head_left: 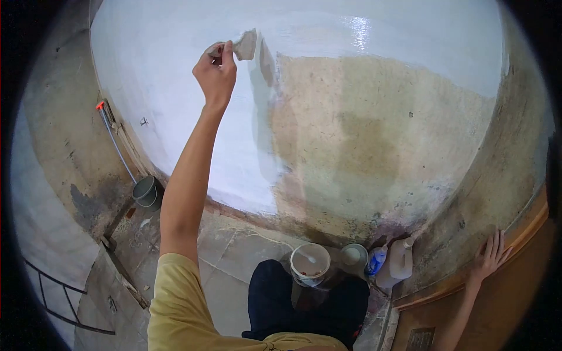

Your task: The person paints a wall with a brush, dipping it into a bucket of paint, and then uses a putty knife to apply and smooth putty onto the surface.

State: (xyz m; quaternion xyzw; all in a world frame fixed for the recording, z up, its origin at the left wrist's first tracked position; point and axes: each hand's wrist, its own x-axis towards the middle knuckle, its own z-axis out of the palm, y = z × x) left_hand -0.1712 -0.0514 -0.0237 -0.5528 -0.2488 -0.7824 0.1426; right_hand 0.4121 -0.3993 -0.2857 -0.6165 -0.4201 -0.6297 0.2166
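My left hand (218,70) is raised to the wall at upper centre, its fingers closed round the handle of a flat, stained scraper (246,47). The scraper's wide grey-beige end points right, over the white-coated part of the wall (228,134), and its shadow falls just beside it. Bare tan plaster (333,128) begins a little to the right, with a wet shine on the white above. Low on the right, my right hand (490,257) lies with fingers spread on the edge of a wooden door frame (520,240), holding nothing.
A white bucket (295,270) stands by my knees, with a smaller tub (355,264), a blue-labelled bottle (377,261) and a whitish jug (401,263) to its right. A dark bucket (153,200) and an orange-tipped pole (117,140) stand at the left corner.
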